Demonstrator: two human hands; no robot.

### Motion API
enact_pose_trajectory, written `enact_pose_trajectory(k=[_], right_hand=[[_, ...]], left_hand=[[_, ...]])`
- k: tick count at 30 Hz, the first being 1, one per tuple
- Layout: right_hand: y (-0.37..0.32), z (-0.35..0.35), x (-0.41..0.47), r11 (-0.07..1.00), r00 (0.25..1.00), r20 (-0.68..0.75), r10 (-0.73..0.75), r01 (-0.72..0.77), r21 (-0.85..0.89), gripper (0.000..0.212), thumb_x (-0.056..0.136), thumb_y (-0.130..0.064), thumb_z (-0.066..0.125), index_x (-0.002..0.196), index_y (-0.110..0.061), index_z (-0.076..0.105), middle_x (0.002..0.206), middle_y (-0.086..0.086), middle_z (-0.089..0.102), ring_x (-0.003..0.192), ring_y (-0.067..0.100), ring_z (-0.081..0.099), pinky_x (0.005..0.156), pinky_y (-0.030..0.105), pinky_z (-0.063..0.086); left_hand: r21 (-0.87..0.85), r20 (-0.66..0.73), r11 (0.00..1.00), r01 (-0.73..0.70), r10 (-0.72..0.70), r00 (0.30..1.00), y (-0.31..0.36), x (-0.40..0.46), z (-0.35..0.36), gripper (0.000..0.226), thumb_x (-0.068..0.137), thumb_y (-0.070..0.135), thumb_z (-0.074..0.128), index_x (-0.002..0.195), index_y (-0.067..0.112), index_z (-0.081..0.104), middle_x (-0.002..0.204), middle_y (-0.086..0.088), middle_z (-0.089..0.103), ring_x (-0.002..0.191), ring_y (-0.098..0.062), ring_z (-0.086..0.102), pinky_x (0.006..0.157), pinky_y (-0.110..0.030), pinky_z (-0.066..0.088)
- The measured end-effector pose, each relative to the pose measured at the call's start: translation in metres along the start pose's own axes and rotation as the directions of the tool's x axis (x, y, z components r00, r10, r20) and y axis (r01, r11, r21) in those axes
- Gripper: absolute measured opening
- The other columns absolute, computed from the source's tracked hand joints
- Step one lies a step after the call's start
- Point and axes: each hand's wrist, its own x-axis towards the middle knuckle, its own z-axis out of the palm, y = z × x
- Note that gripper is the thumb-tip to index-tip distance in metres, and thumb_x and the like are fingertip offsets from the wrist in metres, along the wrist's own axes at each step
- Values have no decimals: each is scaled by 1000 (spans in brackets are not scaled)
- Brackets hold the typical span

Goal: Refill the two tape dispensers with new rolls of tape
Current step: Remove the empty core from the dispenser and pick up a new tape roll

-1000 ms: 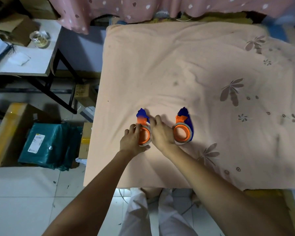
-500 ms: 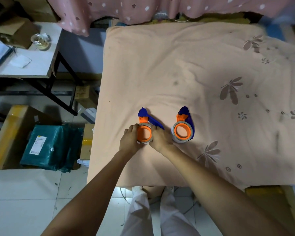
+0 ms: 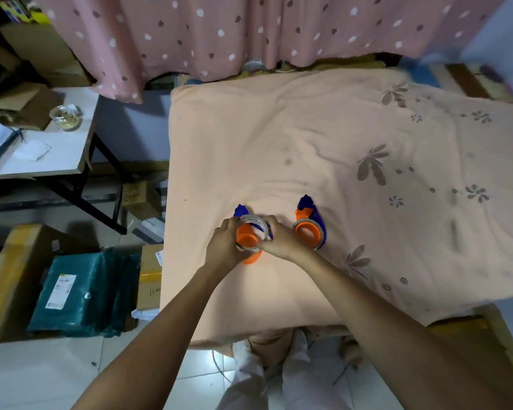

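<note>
Head view: only camera, looks down on a peach floral blanket [image 3: 323, 137] spread over the work surface.
Left hand [image 3: 224, 244]: fingers closed on the near-left side of the orange hub core [image 3: 247, 238].
Right hand [image 3: 279, 239]: pinched on the right edge of the whitish tape roll [image 3: 253, 220] ringing that core.
Left blue-and-orange tape dispenser [image 3: 241, 211]: lifted or tilted between both hands, blue tip pointing away; cannot tell if it touches the blanket.
Right blue-and-orange tape dispenser [image 3: 308, 223]: lies flat just right of the hands, untouched, ring on its hub.
Step, my read: working roll against hub.
Technique: keep roll square to hub, brace body, push evenly, don't cock it.
Risk: soft blanket gives no backing.
</note>
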Motion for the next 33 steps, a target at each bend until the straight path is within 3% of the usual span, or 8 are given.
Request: enact_pose_trajectory(k=[5, 10, 13, 18, 20, 24, 27, 33], right_hand=[[2, -12, -10, 966, 979, -140, 147, -112, 232, 30, 84, -21, 55, 111, -31, 48, 95, 5, 67, 83, 30, 69, 76, 48, 59], [26, -39, -18, 961, 947, -258, 192, -128, 244, 34, 72, -20, 44, 102, -35, 50, 92, 11, 67, 80, 36, 69, 74, 51, 58], [40, -62, -34, 944, 933, -283, 221, -132, 302, 33, 70, -19, 46, 101, -29, 52, 91, 7, 64, 79, 31, 64, 74, 46, 55], [73, -105, -76, 930, 914, -343, 214, -84, 358, 28, 79, -22, 46, 103, -33, 55, 105, 4, 66, 86, 32, 69, 75, 46, 61], [91, -124, -97, 926, 894, -388, 223, -70, 371, 25, 88, -19, 47, 111, -24, 56, 102, 1, 62, 81, 31, 66, 74, 43, 60], [146, -168, -141, 924, 862, -455, 222, -37, 381, 24, 88, -24, 50, 111, -24, 57, 113, 5, 66, 88, 34, 67, 81, 50, 57], [202, -208, -186, 907, 843, -481, 241, -19, 421, 26, 88, -26, 53, 113, -21, 57, 116, 7, 66, 90, 32, 68, 84, 50, 56], [285, -286, -277, 898, 796, -543, 267, -1, 440, 25, 91, -27, 54, 114, -18, 60, 108, 8, 67, 95, 30, 68, 85, 48, 56]], left_hand=[[-73, -25, 991, -112, 110, 994, 28, 0, -4, 82, 56, 42, 88, 124, 15, 50, 118, 2, 57, 100, -20, 60, 80, -35, 52], [-244, 94, 962, -123, 150, 984, 60, 5, 4, 89, 50, 54, 78, 125, 18, 49, 119, 5, 55, 107, -12, 55, 81, -27, 51], [-353, 153, 933, -75, 137, 979, 88, 5, 13, 66, 68, 42, 69, 126, 19, 49, 123, 0, 51, 109, -21, 58, 78, -21, 53], [-419, 157, 906, -65, 142, 977, 135, 4, 46, 33, 79, 29, 49, 111, 23, 58, 111, 2, 63, 106, -26, 61, 92, -46, 51], [-420, 170, 906, -45, 127, 977, 166, -5, 63, 42, 75, 25, 49, 115, 19, 58, 111, -1, 64, 102, -21, 62, 88, -38, 53], [-480, 173, 876, -48, 148, 974, 227, -29, 113, 28, 92, 10, 51, 119, 10, 53, 103, -8, 60, 67, -14, 63, 54, -17, 51], [-552, 168, 833, -30, 146, 975, 279, -58, 169, 26, 88, 14, 54, 114, 15, 57, 108, -4, 60, 80, -26, 63, 60, -26, 55], [-595, 181, 803, -16, 153, 972, 382, -96, 264, 15, 90, 14, 55, 105, 14, 59, 108, -4, 61, 69, -20, 63, 56, -21, 53]])
